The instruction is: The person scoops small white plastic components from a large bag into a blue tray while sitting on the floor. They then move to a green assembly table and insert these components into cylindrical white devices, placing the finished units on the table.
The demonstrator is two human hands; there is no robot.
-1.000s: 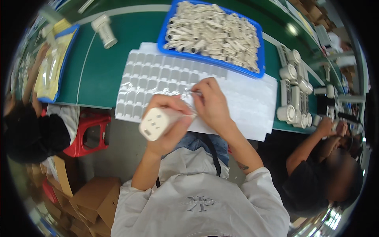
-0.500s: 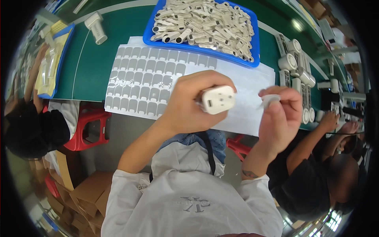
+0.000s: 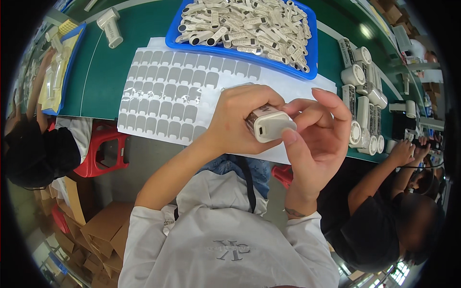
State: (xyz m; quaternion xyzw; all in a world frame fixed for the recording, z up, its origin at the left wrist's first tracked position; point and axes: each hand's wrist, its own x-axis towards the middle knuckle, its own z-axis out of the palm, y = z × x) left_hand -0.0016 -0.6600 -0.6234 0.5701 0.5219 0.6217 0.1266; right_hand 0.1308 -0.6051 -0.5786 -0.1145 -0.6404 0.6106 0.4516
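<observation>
A factory workshop: long green workbench (image 3: pixel 103 72), rectangular blue plastic tray (image 3: pixel 312 43) heaped with elongated cream parts (image 3: pixel 247 26) far, black-sleeved co-worker (image 3: pixel 372 230) right.

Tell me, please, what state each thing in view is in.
White device: held, slotted end facing the camera.
Grey sticker: on the device's end.
Left hand: closed around the device.
Right hand: fingers parted, thumb against the device's end.
Sticker sheet: partly filled with stickers, bare toward its right.
Blue tray: heaped with white parts.
Second device: lying on the green table.
</observation>
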